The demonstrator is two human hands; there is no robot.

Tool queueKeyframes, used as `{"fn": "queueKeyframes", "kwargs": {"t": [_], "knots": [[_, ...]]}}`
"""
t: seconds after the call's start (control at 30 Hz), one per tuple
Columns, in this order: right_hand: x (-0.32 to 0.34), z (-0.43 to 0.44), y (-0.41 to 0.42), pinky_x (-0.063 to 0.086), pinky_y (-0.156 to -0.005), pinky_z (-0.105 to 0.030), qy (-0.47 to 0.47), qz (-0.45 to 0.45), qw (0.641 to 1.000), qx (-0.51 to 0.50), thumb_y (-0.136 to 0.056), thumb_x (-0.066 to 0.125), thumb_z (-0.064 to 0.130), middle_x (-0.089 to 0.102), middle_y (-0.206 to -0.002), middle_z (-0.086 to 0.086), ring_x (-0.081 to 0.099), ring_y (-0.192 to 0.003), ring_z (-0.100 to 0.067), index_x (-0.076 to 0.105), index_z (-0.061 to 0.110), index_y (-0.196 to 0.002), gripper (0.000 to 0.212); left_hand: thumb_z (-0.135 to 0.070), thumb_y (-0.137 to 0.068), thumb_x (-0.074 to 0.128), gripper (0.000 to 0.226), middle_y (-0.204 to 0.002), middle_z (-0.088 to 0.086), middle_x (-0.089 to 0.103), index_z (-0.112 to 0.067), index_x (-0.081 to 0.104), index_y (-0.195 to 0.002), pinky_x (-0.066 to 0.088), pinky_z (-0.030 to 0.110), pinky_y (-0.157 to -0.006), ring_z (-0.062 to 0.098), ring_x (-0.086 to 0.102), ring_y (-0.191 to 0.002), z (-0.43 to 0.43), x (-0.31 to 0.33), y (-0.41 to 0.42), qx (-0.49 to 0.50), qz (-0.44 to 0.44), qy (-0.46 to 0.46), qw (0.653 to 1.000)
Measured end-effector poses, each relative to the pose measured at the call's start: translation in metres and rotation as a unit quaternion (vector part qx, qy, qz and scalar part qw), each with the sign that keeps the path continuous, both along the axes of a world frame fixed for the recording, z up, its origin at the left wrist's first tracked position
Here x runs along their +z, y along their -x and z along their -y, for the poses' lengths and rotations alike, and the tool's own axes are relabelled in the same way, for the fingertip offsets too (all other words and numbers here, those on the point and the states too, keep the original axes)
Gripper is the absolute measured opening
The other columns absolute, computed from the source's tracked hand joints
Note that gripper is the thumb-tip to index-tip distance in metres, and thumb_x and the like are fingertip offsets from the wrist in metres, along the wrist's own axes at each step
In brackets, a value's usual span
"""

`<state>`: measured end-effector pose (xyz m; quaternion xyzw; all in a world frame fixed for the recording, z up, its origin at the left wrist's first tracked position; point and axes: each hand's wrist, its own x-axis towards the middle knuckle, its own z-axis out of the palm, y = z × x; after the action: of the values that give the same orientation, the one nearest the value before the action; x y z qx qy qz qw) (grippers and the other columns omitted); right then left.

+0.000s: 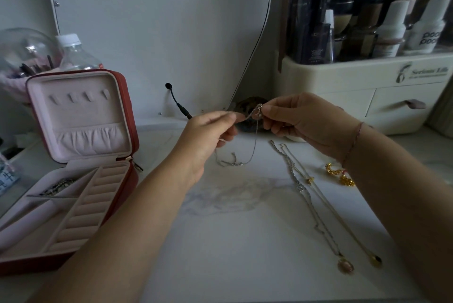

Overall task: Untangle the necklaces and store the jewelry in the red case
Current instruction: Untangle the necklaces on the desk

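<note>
Open lane down the middle counter (220, 241)
The red case (133, 131) blocks the left, laid-out necklaces (299, 188) line the right, and an organizer (343, 82) walls the far right.

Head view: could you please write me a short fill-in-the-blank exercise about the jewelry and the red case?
1. The red case sits on the table with its lid ____.
2. The left hand and right hand pinch a thin chain of ____ colour.
3. The pendant necklaces lie to the person's ____ of the case.
4. The small pieces beside the right wrist are ____ in colour.

Missing words: open; silver; right; gold.
</note>
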<state>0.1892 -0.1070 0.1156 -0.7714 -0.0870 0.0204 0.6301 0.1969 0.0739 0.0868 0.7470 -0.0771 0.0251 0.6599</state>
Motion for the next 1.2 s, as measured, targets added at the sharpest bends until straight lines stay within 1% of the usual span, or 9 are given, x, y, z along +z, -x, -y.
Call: {"fn": "queueKeyframes", "kwargs": {"t": [0.1, 0.2, 0.33, 0.43, 0.57, 0.73, 0.87, 1.03, 1.2], "knots": [[0.0004, -0.0009, 0.002, 0.049, -0.061, -0.016, 0.007, 0.001, 1.0, 0.017, -0.089, 0.058, 0.018, 0.063, -0.068, -0.001, 0.055, -0.06, -0.007, 0.07, 0.015, -0.081, 0.014, -0.021, -0.09, 0.063, 0.012, -0.081, -0.014, 0.072, -0.024, 0.073, -0.097, 0.044, 0.008, -0.071, -0.005, 0.064, -0.079, 0.0028, 0.0004, 0.0023, -0.016, 0.017, 0.002, 1.0], [0.0007, -0.0013, 0.0034, 0.048, -0.062, -0.018, 0.028, 0.0, 0.999, 0.042, -0.09, 0.057, 0.019, 0.063, -0.068, -0.002, 0.054, -0.06, -0.009, 0.069, 0.013, -0.082, 0.015, -0.016, -0.088, 0.065, 0.012, -0.079, -0.013, 0.073, -0.018, 0.073, -0.097, 0.043, 0.004, -0.071, -0.009, 0.064, -0.078, 0.0047, 0.0031, 0.0047, -0.032, 0.052, 0.03, 0.998], [0.0004, -0.0022, 0.004, 0.047, -0.06, -0.017, 0.068, 0.009, 0.995, 0.071, -0.09, 0.056, 0.022, 0.063, -0.065, 0.0, 0.053, -0.058, -0.006, 0.069, 0.015, -0.076, 0.02, -0.013, -0.084, 0.069, 0.009, -0.08, -0.008, 0.075, -0.016, 0.074, -0.091, 0.045, 0.005, -0.075, -0.002, 0.068, -0.082, 0.0062, 0.0033, 0.0062, -0.037, 0.074, 0.019, 0.996], [0.0002, -0.0011, 0.0028, 0.046, -0.058, -0.016, 0.09, 0.008, 0.994, 0.069, -0.091, 0.056, 0.022, 0.064, -0.067, -0.001, 0.053, -0.058, -0.007, 0.071, 0.008, -0.086, 0.021, -0.008, -0.084, 0.07, 0.009, -0.078, -0.004, 0.075, -0.016, 0.074, -0.087, 0.047, 0.009, -0.076, 0.003, 0.069, -0.08, 0.0061, 0.0032, 0.0065, -0.038, 0.085, 0.0, 0.996], [-0.0014, -0.0022, 0.0023, 0.047, -0.06, -0.018, 0.132, 0.009, 0.989, 0.068, -0.09, 0.058, 0.023, 0.065, -0.068, -0.002, 0.053, -0.059, -0.007, 0.073, 0.008, -0.087, 0.021, -0.014, -0.084, 0.073, 0.018, -0.071, -0.008, 0.072, -0.029, 0.073, -0.075, 0.047, 0.011, -0.07, -0.001, 0.062, -0.069, 0.0039, 0.0024, 0.0063, 0.0, 0.122, -0.088, 0.989], [-0.0057, -0.0077, 0.0025, 0.05, -0.057, -0.014, 0.227, 0.089, 0.97, 0.006, -0.083, 0.066, 0.028, 0.065, -0.064, 0.005, 0.053, -0.052, 0.001, 0.07, 0.023, -0.073, 0.011, -0.014, -0.081, 0.073, 0.016, -0.065, -0.014, 0.068, -0.027, 0.072, -0.074, 0.044, 0.009, -0.064, -0.005, 0.057, -0.062, 0.0051, 0.0021, 0.0097, 0.028, 0.15, -0.164, 0.974], [-0.0059, -0.0081, 0.0021, 0.05, -0.057, -0.016, 0.194, 0.107, 0.975, -0.023, -0.079, 0.071, 0.027, 0.067, -0.068, 0.003, 0.054, -0.053, 0.001, 0.068, 0.024, -0.072, 0.008, -0.011, -0.08, 0.074, 0.017, -0.058, -0.019, 0.064, -0.027, 0.073, -0.074, 0.04, 0.007, -0.06, -0.007, 0.053, -0.056, 0.004, 0.0018, 0.0085, 0.03, 0.14, -0.146, 0.979], [-0.006, -0.009, 0.0026, 0.049, -0.059, -0.019, 0.145, 0.09, 0.985, -0.018, -0.079, 0.072, 0.025, 0.066, -0.066, 0.0, 0.054, -0.057, -0.006, 0.07, 0.016, -0.076, 0.009, -0.015, -0.079, 0.076, 0.008, -0.068, -0.009, 0.068, -0.023, 0.074, -0.076, 0.048, 0.018, -0.07, 0.002, 0.058, -0.065, 0.0044, 0.0003, 0.0074, 0.017, 0.104, -0.124, 0.987], [-0.0054, -0.009, 0.0012, 0.047, -0.057, -0.016, 0.105, 0.056, 0.993, 0.01, -0.08, 0.069, 0.027, 0.063, -0.062, 0.003, 0.052, -0.053, -0.004, 0.068, 0.015, -0.076, 0.013, -0.01, -0.085, 0.069, 0.007, -0.07, -0.008, 0.068, -0.016, 0.072, -0.084, 0.046, 0.011, -0.071, -0.001, 0.06, -0.069, 0.0069, 0.002, 0.0073, -0.028, 0.045, -0.072, 0.996]]}}
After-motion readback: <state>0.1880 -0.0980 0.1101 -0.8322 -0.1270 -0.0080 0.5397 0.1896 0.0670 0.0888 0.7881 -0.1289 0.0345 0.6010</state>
